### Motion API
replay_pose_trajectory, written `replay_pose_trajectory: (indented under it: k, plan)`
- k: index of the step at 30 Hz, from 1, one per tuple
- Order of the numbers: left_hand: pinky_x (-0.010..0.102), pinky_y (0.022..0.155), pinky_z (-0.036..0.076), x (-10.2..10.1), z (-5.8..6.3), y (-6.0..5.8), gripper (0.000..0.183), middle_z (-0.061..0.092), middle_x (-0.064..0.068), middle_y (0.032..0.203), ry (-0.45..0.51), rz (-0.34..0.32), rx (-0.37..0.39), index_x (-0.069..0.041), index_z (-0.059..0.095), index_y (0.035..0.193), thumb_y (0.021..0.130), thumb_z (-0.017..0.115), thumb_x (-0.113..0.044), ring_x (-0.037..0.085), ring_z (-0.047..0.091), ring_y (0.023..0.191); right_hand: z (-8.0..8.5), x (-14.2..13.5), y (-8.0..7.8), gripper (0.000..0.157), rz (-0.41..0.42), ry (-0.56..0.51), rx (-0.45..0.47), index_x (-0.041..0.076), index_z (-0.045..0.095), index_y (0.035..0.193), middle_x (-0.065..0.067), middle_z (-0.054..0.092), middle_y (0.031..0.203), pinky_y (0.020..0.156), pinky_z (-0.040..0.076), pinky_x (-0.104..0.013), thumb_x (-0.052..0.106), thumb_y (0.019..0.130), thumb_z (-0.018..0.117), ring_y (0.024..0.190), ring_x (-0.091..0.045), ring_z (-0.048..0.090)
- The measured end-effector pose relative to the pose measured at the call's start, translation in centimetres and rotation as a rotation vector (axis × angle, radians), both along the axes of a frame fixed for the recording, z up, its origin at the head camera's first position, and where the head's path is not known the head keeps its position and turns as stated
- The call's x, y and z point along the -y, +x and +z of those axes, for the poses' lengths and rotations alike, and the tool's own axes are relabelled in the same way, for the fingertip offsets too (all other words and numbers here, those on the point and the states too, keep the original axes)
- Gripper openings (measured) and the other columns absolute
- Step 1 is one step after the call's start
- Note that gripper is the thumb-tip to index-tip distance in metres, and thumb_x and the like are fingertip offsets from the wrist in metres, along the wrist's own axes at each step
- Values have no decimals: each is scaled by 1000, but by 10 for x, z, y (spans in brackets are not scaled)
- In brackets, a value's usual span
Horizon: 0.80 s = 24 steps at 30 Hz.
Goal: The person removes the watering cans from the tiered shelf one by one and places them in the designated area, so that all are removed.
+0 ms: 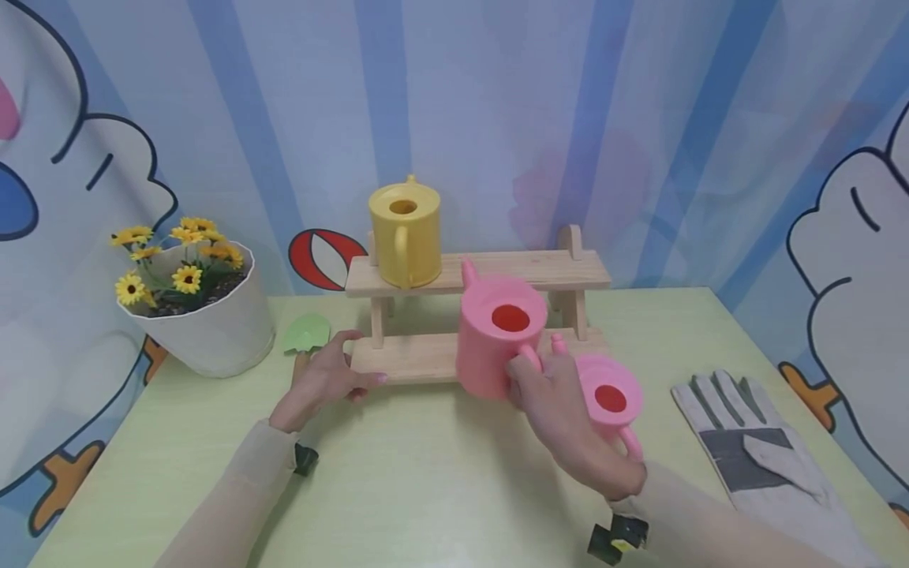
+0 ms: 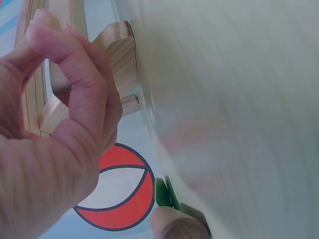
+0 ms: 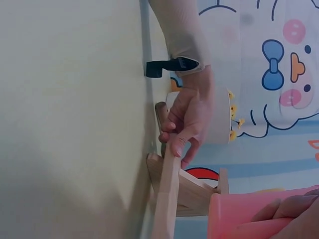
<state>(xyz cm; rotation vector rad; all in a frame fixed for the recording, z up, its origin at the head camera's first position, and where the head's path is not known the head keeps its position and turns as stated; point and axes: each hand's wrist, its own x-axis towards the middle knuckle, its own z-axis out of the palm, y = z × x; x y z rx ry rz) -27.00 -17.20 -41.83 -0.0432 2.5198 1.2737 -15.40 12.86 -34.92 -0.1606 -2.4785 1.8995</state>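
Observation:
My right hand (image 1: 561, 414) grips the handle of a pink watering can (image 1: 479, 347), held up in front of the lower step of a two-step wooden stand (image 1: 412, 361). At the left end of that step, my left hand (image 1: 323, 379) pinches the board between thumb and fingers; the right wrist view shows this grip on the board (image 3: 169, 184). Behind my right hand, a second pink watering can (image 1: 625, 383) is partly covered by that hand. On the upper step, toward the left, stands a yellow watering can (image 1: 424, 244).
A white pot (image 1: 213, 343) of yellow flowers (image 1: 187, 278) stands at the back left. Between it and the stand lies a small green trowel (image 1: 308, 331), its handle partly behind my left hand. A grey and white work glove (image 1: 763, 454) lies at the right.

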Motion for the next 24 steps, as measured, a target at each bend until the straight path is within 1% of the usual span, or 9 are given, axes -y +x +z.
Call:
replay_pose_trajectory:
  k: [4,9,12,18,24]
  plan:
    - [28,71,52,0,1,0,99,66,9,91,12,0,0,-7,26,168,93,89,-24,15,64,66,-5,-1,9,35,-2,15,44,8,54,73,-4,51,60,51,34,-24,23,105,56,53,-19,45]
    - [28,70,53,0,1,1,99,66,9,90,35,-7,-9,-5,25,168,94,88,-22,14,63,65,-15,-4,21,38,13,12,31,7,51,68,-4,48,57,49,32,-24,17,105,55,51,-18,43]
    - [27,69,54,0,1,1,99,65,8,89,47,-10,-11,-4,24,168,94,88,-21,13,63,64,-21,-5,26,39,3,7,34,7,48,66,-2,45,56,49,31,-23,14,104,55,50,-17,40]
    - [27,68,54,1,0,2,98,65,8,91,55,-6,-11,-4,24,168,94,88,-20,13,63,64,-32,-5,31,37,-34,-3,59,10,45,66,0,44,56,49,31,-23,12,101,57,50,-16,40]
    - [27,70,54,0,0,2,99,66,8,92,47,-10,-13,-5,24,168,94,88,-21,12,64,64,-46,-4,36,39,-67,-7,91,9,46,62,0,44,53,48,29,-23,11,99,58,48,-15,40]
